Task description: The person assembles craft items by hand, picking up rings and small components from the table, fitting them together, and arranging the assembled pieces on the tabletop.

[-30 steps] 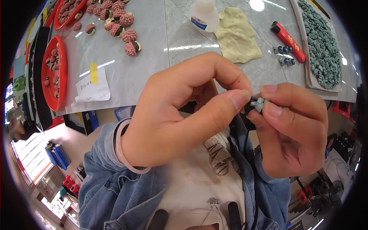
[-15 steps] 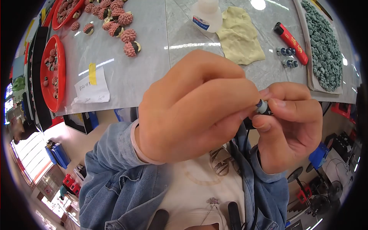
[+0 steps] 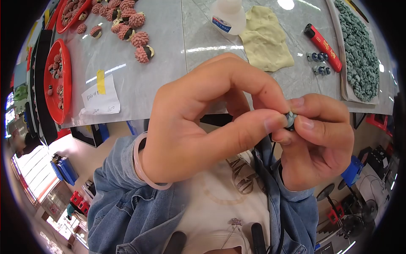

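My left hand (image 3: 211,122) reaches in from the left, thumb and index finger pinched at a tiny dark and pale blue-green piece (image 3: 290,120). My right hand (image 3: 319,135) grips the same piece from the right between thumb and fingertips. Fingers cover most of it, so its exact kind cannot be made out. Both hands are raised in front of my chest, near the table's front edge. Beyond them on the table are several small dark-blue and pale pieces (image 3: 319,63), close to a red tube-shaped item with a black cap (image 3: 322,47).
A pale yellow cloth (image 3: 267,40) lies beside a translucent bottle (image 3: 228,17). At right is a tray of green pebble-like pieces (image 3: 359,53). Pink textured pieces (image 3: 139,40) and red trays (image 3: 49,80) are at left, near a taped paper note (image 3: 101,99) on the grey table (image 3: 169,80).
My left hand has turned and its curled fingers have opened into a rounded pinch, showing the thumb. My right hand has shifted slightly, still holding the tiny piece.
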`<action>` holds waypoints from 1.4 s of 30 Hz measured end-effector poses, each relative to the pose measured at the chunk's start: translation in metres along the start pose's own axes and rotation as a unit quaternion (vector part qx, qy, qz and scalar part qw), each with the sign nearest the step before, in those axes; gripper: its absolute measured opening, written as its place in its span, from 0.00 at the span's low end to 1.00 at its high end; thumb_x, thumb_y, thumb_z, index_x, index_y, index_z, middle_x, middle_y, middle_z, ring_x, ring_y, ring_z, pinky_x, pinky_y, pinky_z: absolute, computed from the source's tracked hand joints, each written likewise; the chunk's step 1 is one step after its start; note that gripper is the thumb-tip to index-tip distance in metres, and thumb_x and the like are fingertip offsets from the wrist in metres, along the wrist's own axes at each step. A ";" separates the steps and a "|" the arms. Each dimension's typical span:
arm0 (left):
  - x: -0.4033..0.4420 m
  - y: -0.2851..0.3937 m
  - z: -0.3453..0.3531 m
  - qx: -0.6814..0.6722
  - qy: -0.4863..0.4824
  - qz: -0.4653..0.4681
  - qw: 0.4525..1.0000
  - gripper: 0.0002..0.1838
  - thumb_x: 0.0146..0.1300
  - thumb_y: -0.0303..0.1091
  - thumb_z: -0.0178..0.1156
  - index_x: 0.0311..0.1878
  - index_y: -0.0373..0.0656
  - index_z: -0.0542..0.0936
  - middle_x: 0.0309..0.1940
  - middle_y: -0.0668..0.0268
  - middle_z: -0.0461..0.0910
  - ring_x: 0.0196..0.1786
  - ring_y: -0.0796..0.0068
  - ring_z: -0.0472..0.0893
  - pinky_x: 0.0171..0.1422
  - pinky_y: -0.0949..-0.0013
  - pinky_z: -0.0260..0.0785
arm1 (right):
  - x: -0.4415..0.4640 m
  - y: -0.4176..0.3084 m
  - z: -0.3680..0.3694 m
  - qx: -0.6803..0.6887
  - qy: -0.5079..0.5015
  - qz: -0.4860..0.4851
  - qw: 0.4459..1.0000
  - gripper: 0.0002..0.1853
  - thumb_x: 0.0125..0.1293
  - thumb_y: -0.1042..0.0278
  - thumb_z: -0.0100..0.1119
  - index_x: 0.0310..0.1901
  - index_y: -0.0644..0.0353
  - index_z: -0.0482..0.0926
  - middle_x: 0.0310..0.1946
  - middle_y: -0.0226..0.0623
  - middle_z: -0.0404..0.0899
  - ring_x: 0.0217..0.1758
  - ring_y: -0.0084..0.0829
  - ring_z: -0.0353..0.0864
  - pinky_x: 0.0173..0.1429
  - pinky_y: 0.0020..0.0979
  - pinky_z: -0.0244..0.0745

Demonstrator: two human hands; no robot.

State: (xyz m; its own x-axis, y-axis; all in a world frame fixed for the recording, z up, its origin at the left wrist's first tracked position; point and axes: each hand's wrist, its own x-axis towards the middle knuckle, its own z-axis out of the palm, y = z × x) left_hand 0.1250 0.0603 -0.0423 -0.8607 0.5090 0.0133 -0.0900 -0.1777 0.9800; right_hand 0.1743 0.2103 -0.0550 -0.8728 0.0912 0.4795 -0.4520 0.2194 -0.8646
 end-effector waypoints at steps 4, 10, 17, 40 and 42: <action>0.002 0.000 -0.006 0.079 -0.028 0.039 0.996 0.10 0.48 0.26 0.62 0.34 0.36 0.74 0.31 0.63 0.72 0.34 0.76 0.70 0.38 0.77 0.62 | 0.000 -0.001 -0.002 -0.028 -0.016 -0.009 0.999 0.13 0.48 0.79 0.63 0.36 0.60 0.71 0.37 0.46 0.71 0.33 0.26 0.74 0.36 0.20 0.70; 0.005 -0.001 -0.008 0.171 -0.043 0.123 0.977 0.11 0.44 0.21 0.64 0.33 0.37 0.75 0.31 0.62 0.73 0.34 0.74 0.71 0.36 0.76 0.63 | 0.000 -0.001 -0.005 0.036 -0.026 0.049 0.998 0.12 0.50 0.77 0.62 0.35 0.61 0.71 0.37 0.46 0.70 0.38 0.28 0.73 0.41 0.24 0.70; 0.004 -0.007 -0.003 0.291 -0.009 0.240 0.926 0.12 0.43 0.20 0.65 0.34 0.39 0.76 0.30 0.61 0.72 0.31 0.75 0.72 0.32 0.77 0.65 | 0.000 0.002 -0.004 0.159 0.003 0.137 0.978 0.12 0.50 0.74 0.63 0.34 0.63 0.70 0.37 0.45 0.71 0.39 0.29 0.72 0.44 0.25 0.68; 0.008 0.020 -0.052 0.391 0.109 0.326 0.854 0.12 0.54 0.21 0.55 0.43 0.34 0.71 0.37 0.53 0.73 0.27 0.77 0.72 0.33 0.77 0.64 | 0.009 0.009 -0.053 -0.199 0.120 0.161 0.959 0.13 0.46 0.89 0.55 0.35 0.68 0.76 0.34 0.38 0.73 0.32 0.24 0.74 0.34 0.22 0.69; 0.008 0.024 -0.055 0.402 0.101 0.330 0.848 0.12 0.54 0.21 0.55 0.43 0.34 0.71 0.38 0.53 0.72 0.27 0.77 0.72 0.33 0.77 0.65 | 0.009 0.014 -0.053 -0.321 0.060 0.107 0.939 0.11 0.45 0.88 0.56 0.33 0.67 0.76 0.32 0.37 0.75 0.31 0.23 0.74 0.34 0.22 0.68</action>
State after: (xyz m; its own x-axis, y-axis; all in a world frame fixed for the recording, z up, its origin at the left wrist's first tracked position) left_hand 0.0884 0.0132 -0.0295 -0.6656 0.3535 0.6573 0.7463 0.3048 0.5918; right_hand 0.1704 0.2657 -0.0548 -0.8868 0.3004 0.3513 -0.0309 0.7198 -0.6935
